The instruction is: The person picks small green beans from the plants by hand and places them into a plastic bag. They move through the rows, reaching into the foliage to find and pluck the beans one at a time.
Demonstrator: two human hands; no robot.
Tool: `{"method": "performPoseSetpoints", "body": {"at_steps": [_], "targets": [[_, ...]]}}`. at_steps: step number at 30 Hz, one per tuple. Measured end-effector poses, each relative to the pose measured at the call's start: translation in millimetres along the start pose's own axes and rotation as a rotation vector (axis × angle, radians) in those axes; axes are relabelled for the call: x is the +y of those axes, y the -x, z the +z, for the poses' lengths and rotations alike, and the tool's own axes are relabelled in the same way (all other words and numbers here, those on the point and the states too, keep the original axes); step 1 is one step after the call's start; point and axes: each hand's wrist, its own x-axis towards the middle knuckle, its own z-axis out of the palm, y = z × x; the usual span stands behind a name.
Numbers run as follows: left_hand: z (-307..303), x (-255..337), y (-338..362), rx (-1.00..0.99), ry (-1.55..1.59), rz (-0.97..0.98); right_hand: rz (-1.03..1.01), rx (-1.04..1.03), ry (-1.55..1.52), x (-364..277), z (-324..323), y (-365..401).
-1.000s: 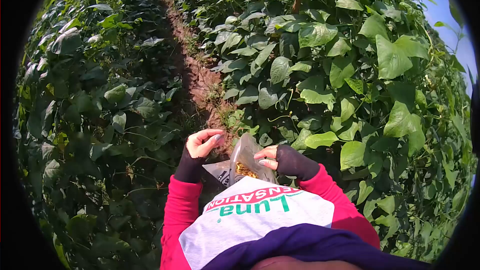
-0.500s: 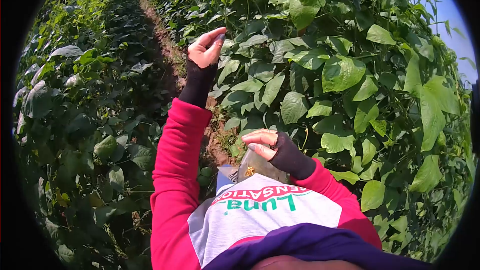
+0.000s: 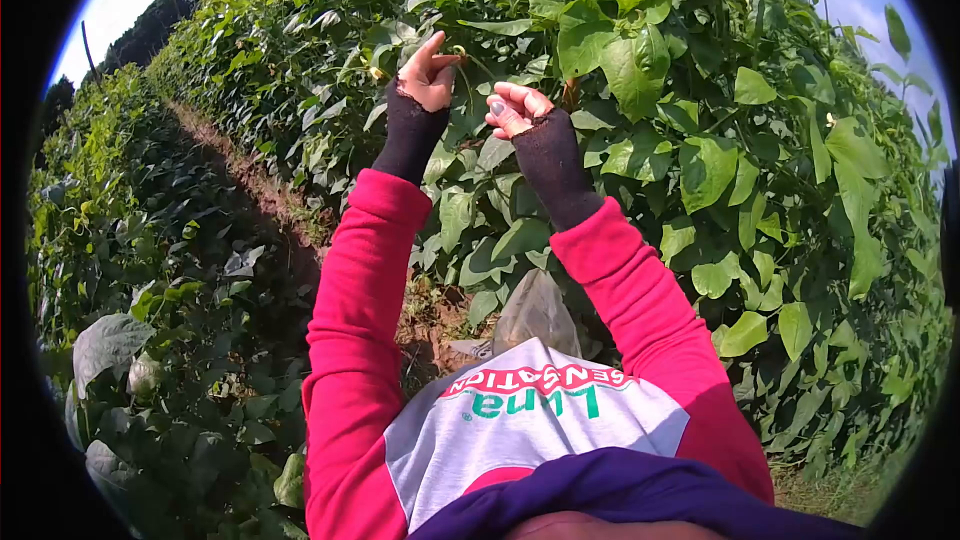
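My left hand [image 3: 428, 78], in a dark fingerless glove, is raised at the face of the leafy climbing vines [image 3: 630, 70]. Its index finger and thumb are spread apart, and a thin curved stem shows by the thumb tip. A little lower on the right, my right hand [image 3: 520, 110], in a matching glove, has its fingers curled and the thumb pressed to them. Whatever is in that pinch, if anything, is too small to make out. A translucent plastic bag [image 3: 537, 315] hangs at my waist, below both hands.
Tall vines form a wall ahead and to the right. A narrow dirt path [image 3: 245, 165] runs between this row and another leafy row [image 3: 150, 270] on the left. Thin poles [image 3: 90, 50] stand at the far left, with wooded hills behind.
My right hand has risen from beside the bag to the vines near my left hand. My left hand has spread its index finger and thumb. The view has tilted up.
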Motion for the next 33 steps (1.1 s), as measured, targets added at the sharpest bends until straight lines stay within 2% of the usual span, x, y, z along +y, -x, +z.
{"method": "performPoseSetpoints", "body": {"at_steps": [2,3,5,7,9,15,20,24,33], "targets": [[-1.2,23.1,9.0,-0.044,0.101,-0.032,0.005,0.073,0.034,3.3,7.8,-21.9],[-2.3,17.2,10.8,-0.09,0.183,0.041,-0.006,0.102,0.021,3.2,11.8,-26.2],[-4.9,25.2,17.3,-0.171,0.329,-0.012,0.036,0.119,-0.007,-7.4,19.0,-25.9],[-5.8,36.9,23.7,-0.199,0.317,-0.018,0.084,0.145,-0.033,-15.4,24.1,-21.9],[-4.5,40.3,27.5,-0.166,0.359,-0.104,0.138,0.179,-0.063,-19.2,28.1,-17.7],[-0.3,38.9,39.2,-0.26,0.557,-0.129,0.096,0.301,0.057,-12.3,33.5,-10.8],[2.7,28.1,40.2,-0.274,0.742,-0.121,0.007,0.319,0.224,-10.3,34.6,-9.3],[-1.1,29.0,39.3,-0.292,0.758,-0.131,-0.018,0.264,0.202,-5.0,31.0,-11.4],[-6.9,23.2,37.3,-0.287,0.756,-0.174,0.062,0.208,0.134,-0.6,28.3,-11.2]]}}
